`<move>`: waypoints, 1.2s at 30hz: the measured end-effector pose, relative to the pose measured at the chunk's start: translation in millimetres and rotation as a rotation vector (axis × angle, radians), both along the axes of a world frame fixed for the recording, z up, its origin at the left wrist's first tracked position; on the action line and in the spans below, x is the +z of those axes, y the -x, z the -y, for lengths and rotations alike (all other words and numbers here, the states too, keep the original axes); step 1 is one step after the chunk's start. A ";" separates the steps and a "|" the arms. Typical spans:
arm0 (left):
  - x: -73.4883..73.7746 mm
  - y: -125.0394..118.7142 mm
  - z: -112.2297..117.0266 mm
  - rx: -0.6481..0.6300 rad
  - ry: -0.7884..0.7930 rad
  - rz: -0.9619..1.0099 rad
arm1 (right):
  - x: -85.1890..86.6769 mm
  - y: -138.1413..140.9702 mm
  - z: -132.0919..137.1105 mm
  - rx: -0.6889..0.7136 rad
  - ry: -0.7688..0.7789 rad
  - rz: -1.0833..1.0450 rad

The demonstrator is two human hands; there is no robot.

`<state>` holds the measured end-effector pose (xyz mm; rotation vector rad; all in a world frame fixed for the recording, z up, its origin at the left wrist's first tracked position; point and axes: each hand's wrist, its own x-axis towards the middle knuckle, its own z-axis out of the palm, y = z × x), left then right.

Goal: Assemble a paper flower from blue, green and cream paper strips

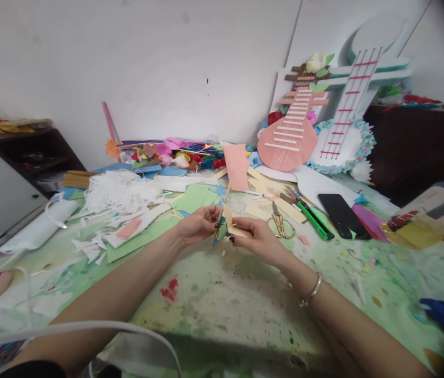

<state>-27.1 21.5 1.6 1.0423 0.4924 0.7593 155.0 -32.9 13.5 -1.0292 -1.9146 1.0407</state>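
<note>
Both hands meet over the middle of a paint-stained table. My left hand is closed, pinching a thin tan stick that rises up and to the right. My right hand is closed on a small folded piece of cream paper with a bit of blue and green showing beneath it. The two hands nearly touch at the paper. A silver bangle sits on my right wrist.
Gold scissors, green pens and a black phone lie right of the hands. Paper scraps, white shreds and coloured paper flowers crowd the back. Two paper lute models lean on the wall.
</note>
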 end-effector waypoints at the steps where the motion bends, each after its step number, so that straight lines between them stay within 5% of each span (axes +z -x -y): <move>1: -0.1 -0.2 0.5 -0.005 0.006 0.006 | 0.4 0.2 0.6 0.001 -0.012 0.009; 11: -3.6 -1.5 2.2 -0.042 -0.018 -0.002 | 4.3 -1.2 3.8 0.034 -0.056 0.051; 19: 6.2 0.4 4.9 0.038 -0.140 -0.242 | 0.8 -6.7 -3.8 0.056 0.015 -0.005; 27: 8.8 0.1 5.7 0.088 -0.187 -0.308 | -6.8 -3.7 -4.3 -0.078 -0.083 0.092; 33: 9.1 -2.9 8.9 0.040 -0.242 -0.301 | -0.4 -6.5 0.8 0.081 0.158 -0.053; 36: 9.8 -5.9 11.8 0.033 -0.276 -0.320 | 0.1 -6.1 0.8 0.050 0.180 -0.060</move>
